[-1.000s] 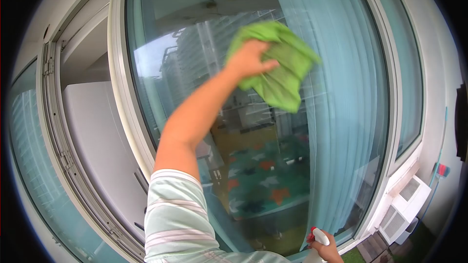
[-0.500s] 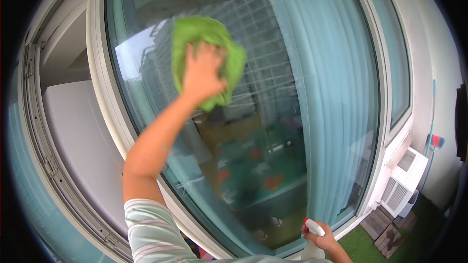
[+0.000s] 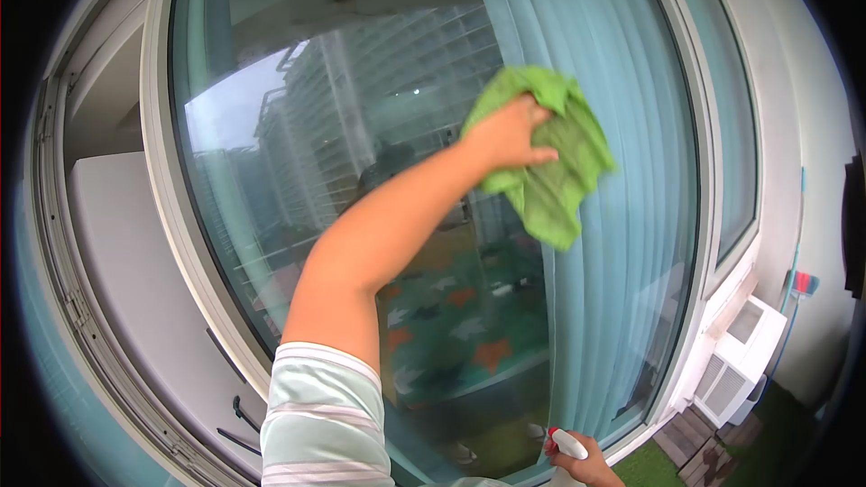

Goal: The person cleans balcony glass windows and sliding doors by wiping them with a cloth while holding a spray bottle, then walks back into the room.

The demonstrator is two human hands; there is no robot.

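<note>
My left hand (image 3: pixel 512 133) presses a green cloth (image 3: pixel 564 167) against the large glass pane (image 3: pixel 433 45), at the left edge of the light blue curtain (image 3: pixel 622 216) behind the glass. The cloth hangs in loose folds to the right of and below my fingers. Low in the view, near the bottom window frame, my right hand (image 3: pixel 588 464) is wrapped round a spray bottle (image 3: pixel 568 444) with a white and red head. Most of the bottle is cut off by the bottom edge.
At the left are the door tracks (image 3: pixel 77 307) and a tall grey panel (image 3: pixel 135 252). A white air-conditioning unit (image 3: pixel 740 356) sits low at the right, beside a broom (image 3: pixel 802 285), wooden deck tiles (image 3: pixel 690 437) and green turf (image 3: pixel 648 469).
My left hand and the cloth swept left across the glass, then back right to the curtain's edge. My right hand still holds the spray bottle. The view has shifted slightly.
</note>
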